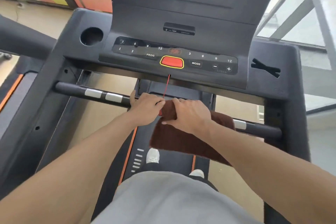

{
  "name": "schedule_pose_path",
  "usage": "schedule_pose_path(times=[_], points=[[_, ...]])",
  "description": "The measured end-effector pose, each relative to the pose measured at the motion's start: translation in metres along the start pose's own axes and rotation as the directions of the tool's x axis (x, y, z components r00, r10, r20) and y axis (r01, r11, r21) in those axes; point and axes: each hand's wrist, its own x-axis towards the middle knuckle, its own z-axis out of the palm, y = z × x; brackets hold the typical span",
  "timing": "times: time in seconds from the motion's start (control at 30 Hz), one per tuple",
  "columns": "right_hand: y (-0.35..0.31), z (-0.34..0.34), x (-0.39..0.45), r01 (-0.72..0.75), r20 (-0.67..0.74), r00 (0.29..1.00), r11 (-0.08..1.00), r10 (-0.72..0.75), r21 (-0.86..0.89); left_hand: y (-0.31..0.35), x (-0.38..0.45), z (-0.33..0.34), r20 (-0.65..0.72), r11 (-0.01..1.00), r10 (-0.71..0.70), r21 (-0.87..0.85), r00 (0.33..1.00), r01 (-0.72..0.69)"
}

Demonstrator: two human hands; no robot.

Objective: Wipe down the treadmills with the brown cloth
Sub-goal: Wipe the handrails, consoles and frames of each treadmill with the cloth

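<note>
My right hand (189, 114) curls its fingers over the brown cloth (181, 138), pressing it onto the treadmill's front handlebar (76, 91). My left hand (145, 107) grips that same bar just beside the cloth, fingers wrapped round it, thumb pointing toward the console. The cloth drapes over the bar and hangs down on my side of it. A red safety cord (166, 85) drops from the console to the bar between my hands. Beyond the bar sits the console panel (209, 63) with its red stop button (171, 62). Below the bar, my white shoes (152, 155) stand on the belt.
</note>
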Motion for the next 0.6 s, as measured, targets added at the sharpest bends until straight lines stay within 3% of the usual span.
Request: schedule_pose_path(times=[0.1,0.17,0.27,0.4,0.47,0.53,0.6], points=[[-0.014,-0.005,0.015,-0.004,0.042,0.999,0.999,0.005,-0.034,-0.002,0.003,0.001,0.020,1.000,-0.019,0.001,1.000,0.019],[-0.009,-0.019,0.022,-0.020,0.184,0.983,1.000,0.016,0.020,-0.001,0.001,0.002,0.020,1.000,-0.019,0.012,1.000,0.019],[-0.006,-0.029,0.040,-0.147,0.487,0.873,0.969,0.034,0.196,0.000,0.000,0.000,0.026,1.000,-0.009,0.013,1.000,0.009],[-0.004,-0.036,0.050,-0.216,0.614,0.789,0.951,0.035,0.223,-0.003,0.001,0.001,0.044,1.000,0.000,0.016,0.999,-0.001],[-0.011,-0.028,0.042,-0.223,0.482,0.867,0.963,0.127,0.148,-0.004,0.002,0.003,0.043,1.000,0.008,0.024,0.999,-0.009],[-0.024,0.001,0.022,-0.189,0.071,0.979,0.982,0.191,-0.031,-0.005,0.000,0.006,0.001,0.998,0.024,0.055,1.000,-0.024],[-0.035,0.023,0.005,-0.153,-0.233,0.966,0.976,0.115,-0.154,-0.005,-0.003,0.008,-0.032,0.996,0.036,0.084,0.999,-0.033]])
